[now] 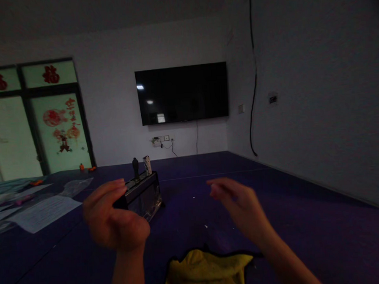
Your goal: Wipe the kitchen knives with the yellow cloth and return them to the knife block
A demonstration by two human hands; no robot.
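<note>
My left hand [114,218] is raised over the purple table [187,218], its fingers bent and apart from the thumb, with nothing visible in it. Just beyond it stands a dark rectangular rack [144,197] with see-through sides, partly hidden by my fingers. A black handle [135,168] and a pale patterned handle [147,165] stick up from its top. To the right, my right hand [238,201] hovers with loosely curved fingers pointing left, holding nothing I can see. Below and between my hands lies a crumpled yellow cloth [209,270] with black edging.
Printed paper [47,212] and clear plastic wrapping [76,187] lie at the left. Small orange items [92,168] sit near the far left edge. A television [183,93] hangs on the far wall, and a black cable [254,109] hangs at the right.
</note>
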